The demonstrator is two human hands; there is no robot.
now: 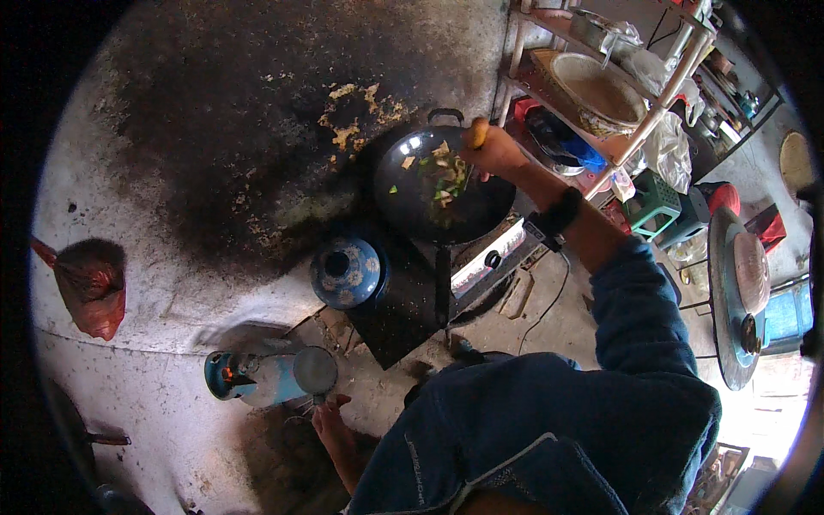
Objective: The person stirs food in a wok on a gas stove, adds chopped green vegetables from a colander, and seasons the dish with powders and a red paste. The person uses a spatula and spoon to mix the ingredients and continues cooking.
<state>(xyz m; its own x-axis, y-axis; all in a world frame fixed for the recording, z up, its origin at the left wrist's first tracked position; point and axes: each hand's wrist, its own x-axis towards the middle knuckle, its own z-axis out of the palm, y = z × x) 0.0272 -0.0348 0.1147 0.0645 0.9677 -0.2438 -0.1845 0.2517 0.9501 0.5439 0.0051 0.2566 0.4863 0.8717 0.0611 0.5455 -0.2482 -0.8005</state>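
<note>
My right hand (492, 154) is closed around a utensil with a wooden handle end (478, 132), above the right side of a black wok (405, 199). The utensil's far end cannot be made out. Chopped green and pale food (447, 180) lies in the wok, with a few pieces apart on its left side. The wok sits on a gas stove (479, 261), its long handle (442, 283) pointing towards me. At the lower left, my left hand (331, 418) grips the short handle of a round grey vessel (315, 370), seen in front of a gas cylinder (270, 380).
A blue patterned lidded pot (346, 273) stands left of the wok. At the right is a shelf rack (663, 96) with a woven basket (599, 90); a green stool (656, 203) and a round table (724, 302) are beyond. A red bag (96, 290) hangs on the wall.
</note>
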